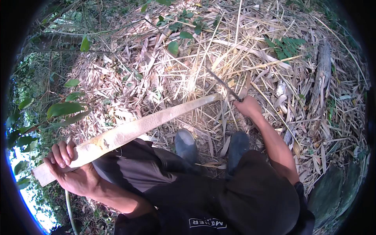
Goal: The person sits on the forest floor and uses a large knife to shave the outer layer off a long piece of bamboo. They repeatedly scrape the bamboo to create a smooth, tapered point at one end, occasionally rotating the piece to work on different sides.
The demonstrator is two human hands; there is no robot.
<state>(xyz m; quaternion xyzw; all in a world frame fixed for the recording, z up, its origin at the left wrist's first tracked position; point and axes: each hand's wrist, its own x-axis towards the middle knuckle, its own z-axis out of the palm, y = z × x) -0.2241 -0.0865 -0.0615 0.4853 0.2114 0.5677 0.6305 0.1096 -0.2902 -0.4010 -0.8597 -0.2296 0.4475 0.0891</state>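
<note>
My left hand (72, 168) is wrapped round the near left end of a long, pale wooden plank (129, 131), thumb below and fingers over its edge. The plank slants up to the right across my left thigh, narrowing toward its far tip near the litter. Closed in a fist, my right hand (247, 106) grips a dark, narrow blade like a machete's (223, 83). It points up and left, just beyond the plank's tip. The handle is hidden inside the fist. Plank and blade look apart, though contact is hard to judge.
Dry leaves and pale split strips (219, 58) cover the ground. My dark boots (186, 145) stand below the plank. A weathered log (322, 74) lies at the right, with a large greenish rock (333, 192) nearer. Leafy branches (64, 109) hang at the left.
</note>
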